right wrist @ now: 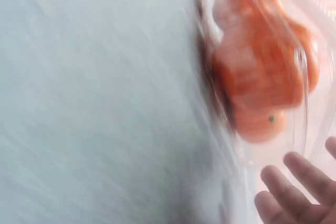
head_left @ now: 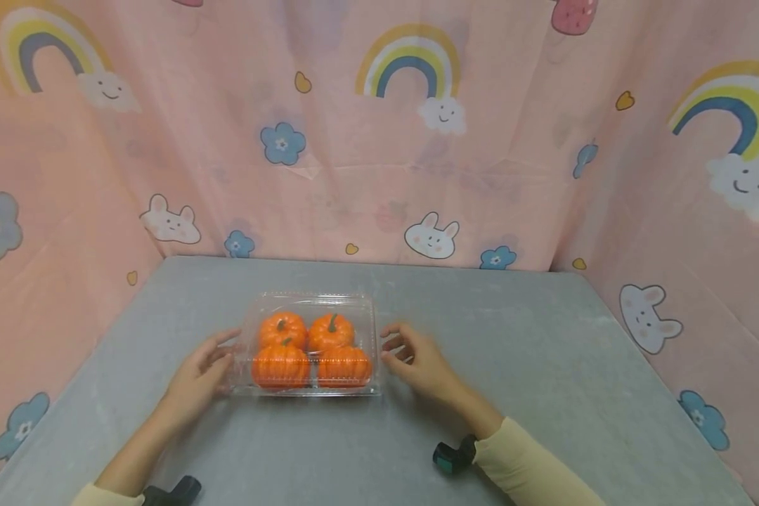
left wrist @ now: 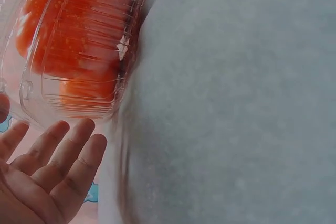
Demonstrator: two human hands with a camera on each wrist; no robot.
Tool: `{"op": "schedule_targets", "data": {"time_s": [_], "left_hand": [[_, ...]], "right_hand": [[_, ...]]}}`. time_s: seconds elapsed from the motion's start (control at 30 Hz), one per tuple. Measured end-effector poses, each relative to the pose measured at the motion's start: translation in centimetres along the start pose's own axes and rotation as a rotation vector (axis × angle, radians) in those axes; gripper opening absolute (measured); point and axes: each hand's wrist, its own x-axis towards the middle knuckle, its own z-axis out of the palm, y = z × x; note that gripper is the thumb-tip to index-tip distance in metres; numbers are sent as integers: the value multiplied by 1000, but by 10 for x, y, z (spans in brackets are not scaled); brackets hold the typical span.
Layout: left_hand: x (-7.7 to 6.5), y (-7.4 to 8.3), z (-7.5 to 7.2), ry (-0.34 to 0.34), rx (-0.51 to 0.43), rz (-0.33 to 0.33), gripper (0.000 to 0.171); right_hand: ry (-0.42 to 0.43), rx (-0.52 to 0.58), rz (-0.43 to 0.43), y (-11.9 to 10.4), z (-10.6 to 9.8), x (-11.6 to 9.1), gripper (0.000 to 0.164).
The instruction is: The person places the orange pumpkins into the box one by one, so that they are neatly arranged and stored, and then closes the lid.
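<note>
A clear plastic clamshell box [head_left: 316, 303] rests on the grey table, left of its middle. Inside it sit several small orange pumpkins [head_left: 281, 367] with green stems, in two rows. My left hand [head_left: 196, 376] is at the box's left side, fingers loosely extended and fingertips right at the edge. On the opposite side, my right hand [head_left: 424, 362] has its fingers slightly bent toward the box wall, with a small gap between. In the left wrist view the fingers [left wrist: 79, 177] are spread below the box's end. The right wrist view is blurred, showing loosely spread fingers [right wrist: 286, 187] beside the box.
The grey tabletop [head_left: 512, 337] extends to the right of the box and in front of it. A pink curtain [head_left: 354, 176] with rainbows, rabbits and flowers encloses the back and both sides. A dark wrist device [head_left: 454, 455] is at the right cuff.
</note>
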Motion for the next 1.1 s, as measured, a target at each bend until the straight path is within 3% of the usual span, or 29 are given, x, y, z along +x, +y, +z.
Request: {"op": "schedule_targets", "data": {"time_s": [0.23, 0.47, 0.67, 0.9, 1.1], "left_hand": [[-2, -2, 0, -25, -5, -30, 45], [-4, -7, -2, -13, 66, -61, 49], [-5, -10, -1, -32, 68, -44, 53], [-5, -7, 0, -33, 69, -46, 53], [-5, -9, 2, -96, -77, -14, 56]], "right_hand": [[-82, 140, 5, -8, 4, -17, 33], [-129, 355, 53, -7, 16, -22, 41], [-99, 355, 124, -9, 20, -23, 45], [-102, 393, 118, -6, 23, -25, 46], [-117, 423, 134, -4, 26, -26, 47]]}}
